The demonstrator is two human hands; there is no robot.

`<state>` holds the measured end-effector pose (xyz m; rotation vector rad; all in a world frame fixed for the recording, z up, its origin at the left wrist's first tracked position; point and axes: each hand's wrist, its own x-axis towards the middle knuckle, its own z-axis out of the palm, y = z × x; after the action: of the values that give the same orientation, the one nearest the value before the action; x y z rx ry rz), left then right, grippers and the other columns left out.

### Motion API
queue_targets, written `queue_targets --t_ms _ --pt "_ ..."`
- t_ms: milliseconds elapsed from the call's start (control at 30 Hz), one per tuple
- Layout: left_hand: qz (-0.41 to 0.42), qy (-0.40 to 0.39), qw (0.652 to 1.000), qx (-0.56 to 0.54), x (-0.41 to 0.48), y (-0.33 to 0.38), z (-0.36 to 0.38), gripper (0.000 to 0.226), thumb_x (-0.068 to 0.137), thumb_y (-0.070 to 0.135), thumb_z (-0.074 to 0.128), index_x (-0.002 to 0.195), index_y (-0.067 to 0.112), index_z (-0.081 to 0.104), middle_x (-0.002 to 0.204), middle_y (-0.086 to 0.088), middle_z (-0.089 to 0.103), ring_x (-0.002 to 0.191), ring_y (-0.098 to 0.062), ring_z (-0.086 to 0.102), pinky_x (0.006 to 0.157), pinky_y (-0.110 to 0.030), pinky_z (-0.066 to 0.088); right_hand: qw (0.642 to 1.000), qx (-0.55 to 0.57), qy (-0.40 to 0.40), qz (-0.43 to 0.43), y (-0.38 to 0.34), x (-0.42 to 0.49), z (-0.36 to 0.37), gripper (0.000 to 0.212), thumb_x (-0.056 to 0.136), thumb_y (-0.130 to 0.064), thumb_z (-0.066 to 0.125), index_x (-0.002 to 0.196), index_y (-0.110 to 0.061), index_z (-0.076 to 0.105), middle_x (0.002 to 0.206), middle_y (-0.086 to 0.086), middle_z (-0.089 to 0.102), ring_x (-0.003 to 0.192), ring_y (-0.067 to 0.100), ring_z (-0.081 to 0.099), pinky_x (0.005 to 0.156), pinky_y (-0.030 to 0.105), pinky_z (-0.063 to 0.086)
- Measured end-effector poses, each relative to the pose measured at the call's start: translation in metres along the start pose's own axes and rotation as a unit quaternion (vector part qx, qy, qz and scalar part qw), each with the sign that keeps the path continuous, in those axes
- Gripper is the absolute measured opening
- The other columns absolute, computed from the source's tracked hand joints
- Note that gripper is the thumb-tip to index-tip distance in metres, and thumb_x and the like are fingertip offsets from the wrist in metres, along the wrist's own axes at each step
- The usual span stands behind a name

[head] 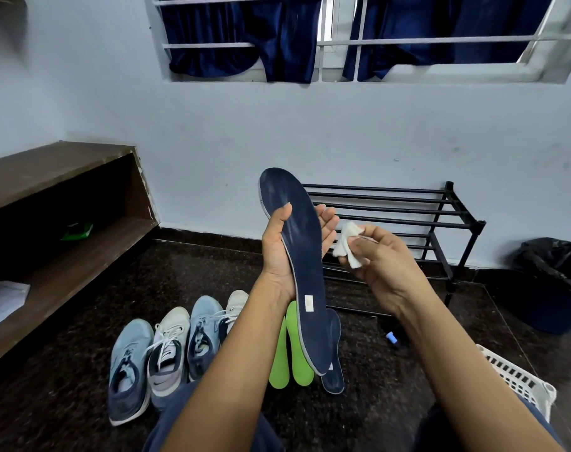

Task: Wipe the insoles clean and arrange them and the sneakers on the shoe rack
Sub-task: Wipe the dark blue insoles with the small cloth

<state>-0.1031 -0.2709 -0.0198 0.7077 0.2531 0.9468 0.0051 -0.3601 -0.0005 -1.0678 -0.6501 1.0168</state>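
- Head view, 7 o'clock: four sneakers (166,357) stand in a row on the floor (65,353), not yet on the rack.
- At 6 o'clock, two green insoles (295,347) and a second blue insole (333,363) lie below the arms.
- Centre: the left hand (279,252) holds a blue insole (297,216) upright, thumb across its face and fingers behind. Hard wiping could bend it or make it slip.
- Just right, the right hand (382,262) pinches a small white cloth (347,239), near the insole but apart from it. So light a pinch might drop it.
- At 3 o'clock stands the shoe rack (408,203).
- At 4 o'clock is a bag-lined bin (555,288) and at 5 o'clock a white basket (519,376). Their contents are hidden.
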Motion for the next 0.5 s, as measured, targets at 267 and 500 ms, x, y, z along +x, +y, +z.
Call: queue_targets --t_ms 267,500 --pt "-0.023 -0.040 0.999 -0.024 -0.006 -0.004 0.003 0.072 0.046 0.043 0.088 0.098 -0.003 0.069 0.102 -0.018 0.069 0.096 -0.028 0.068 0.086 -0.038 0.057 0.986 -0.140 -0.053 -0.077 0.024 -0.006 0.013 0.017 0.085 0.004 0.062 0.084 -0.011 0.055 0.071 0.005 0.056 0.063 0.017 0.058 0.060 0.023 0.051" --pt "-0.014 -0.024 0.996 -0.079 -0.006 -0.002 0.000 0.091 0.051 0.041 0.086 0.123 -0.006 0.056 0.119 -0.024 0.062 0.108 -0.034 0.064 0.095 -0.046 0.051 0.814 -0.504 0.050 -0.283 0.026 -0.007 0.008 0.011 0.080 -0.014 0.063 0.084 -0.021 0.056 0.067 -0.012 0.059 0.064 0.012 0.057 0.062 0.032 0.047"
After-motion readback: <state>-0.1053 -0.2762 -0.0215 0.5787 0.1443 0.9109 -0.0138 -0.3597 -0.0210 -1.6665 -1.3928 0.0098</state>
